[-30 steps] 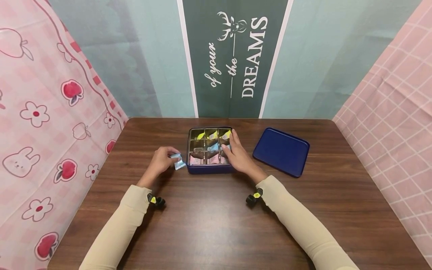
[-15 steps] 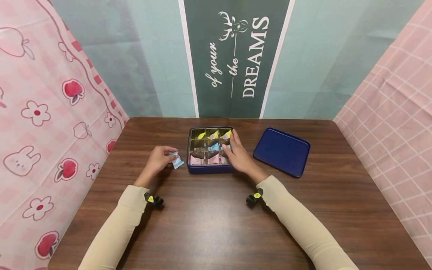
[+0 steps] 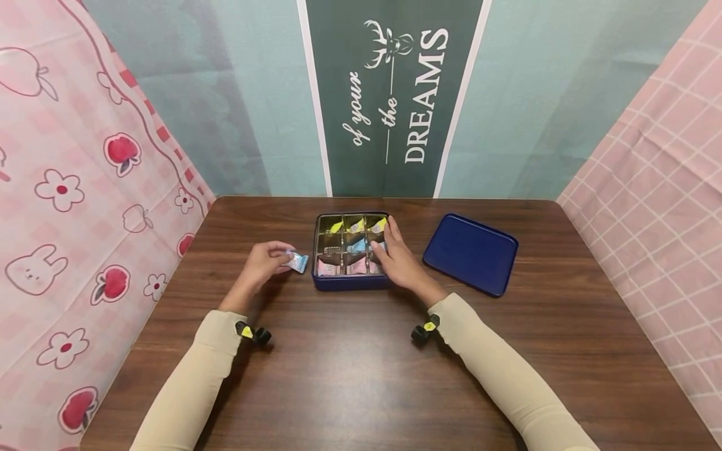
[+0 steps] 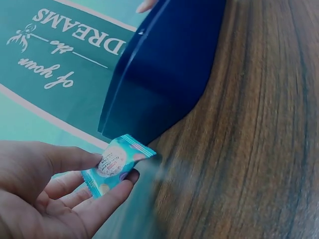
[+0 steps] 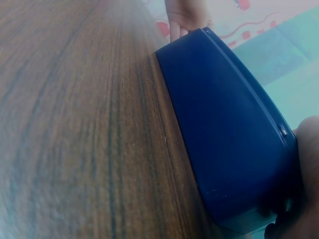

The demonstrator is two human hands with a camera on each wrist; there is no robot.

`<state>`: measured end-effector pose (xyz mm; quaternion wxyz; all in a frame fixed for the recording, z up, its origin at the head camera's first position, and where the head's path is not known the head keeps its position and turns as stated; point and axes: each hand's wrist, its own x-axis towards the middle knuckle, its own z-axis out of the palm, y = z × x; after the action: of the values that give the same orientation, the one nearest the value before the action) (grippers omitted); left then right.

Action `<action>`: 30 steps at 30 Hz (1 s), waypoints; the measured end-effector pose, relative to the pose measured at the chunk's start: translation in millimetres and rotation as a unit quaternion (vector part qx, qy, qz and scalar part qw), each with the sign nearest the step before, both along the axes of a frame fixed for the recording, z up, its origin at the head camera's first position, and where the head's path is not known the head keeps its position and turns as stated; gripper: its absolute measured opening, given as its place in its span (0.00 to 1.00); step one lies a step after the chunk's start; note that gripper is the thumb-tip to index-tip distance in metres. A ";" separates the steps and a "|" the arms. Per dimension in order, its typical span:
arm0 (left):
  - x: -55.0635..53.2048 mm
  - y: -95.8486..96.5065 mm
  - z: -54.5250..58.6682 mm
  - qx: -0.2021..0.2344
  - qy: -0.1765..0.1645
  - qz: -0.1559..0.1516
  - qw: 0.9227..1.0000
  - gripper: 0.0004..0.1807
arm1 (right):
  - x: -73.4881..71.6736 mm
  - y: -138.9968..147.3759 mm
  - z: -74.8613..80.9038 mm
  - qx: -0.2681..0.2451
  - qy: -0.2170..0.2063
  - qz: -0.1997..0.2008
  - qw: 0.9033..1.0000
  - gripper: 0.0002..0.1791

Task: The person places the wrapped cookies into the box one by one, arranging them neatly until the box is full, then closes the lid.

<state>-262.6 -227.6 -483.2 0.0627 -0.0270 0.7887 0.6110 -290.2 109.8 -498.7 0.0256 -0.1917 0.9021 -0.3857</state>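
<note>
In the head view my left hand (image 3: 264,266) pinches a blue wrapped candy (image 3: 297,262) just left of a dark blue tin box (image 3: 351,283). The left wrist view shows the light blue candy (image 4: 117,162) between thumb and fingers, its printed round label visible. Inside the box, yellow candies (image 3: 355,225) lie in the back row, blue candy (image 3: 356,245) in the middle row and pink candies (image 3: 356,266) in front. The middle row's left compartment shows its bare bottom. My right hand (image 3: 402,260) rests against the box's right side, fingers fairly straight, thumb over the rim.
A blue tin lid (image 3: 471,254) lies on the brown wooden table (image 3: 350,376), to the right of the box. Patterned pink cloths hang at both sides, and a green cloth (image 3: 389,100) with lettering hangs behind the table.
The left hand has drawn slightly left and away from the box, turning the candy between its fingers. The right hand and the box stay in place.
</note>
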 end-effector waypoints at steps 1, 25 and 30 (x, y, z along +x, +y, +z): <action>-0.5 -0.6 -0.8 0.018 -0.008 0.001 1.000 0.16 | 0.2 0.2 0.1 0.000 -0.001 0.000 1.000 0.47; -1.1 0.6 7.4 0.147 -0.012 0.045 0.988 0.20 | 0.4 0.0 0.8 0.002 -0.001 -0.002 1.000 0.46; -0.8 2.2 10.7 0.156 -0.004 0.041 0.987 0.24 | 0.1 0.3 0.2 0.001 0.000 -0.001 1.000 0.46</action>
<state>-263.4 -225.4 -472.5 0.0438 -0.0516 0.6820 0.7282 -290.1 110.1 -498.6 0.0253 -0.1911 0.9026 -0.3850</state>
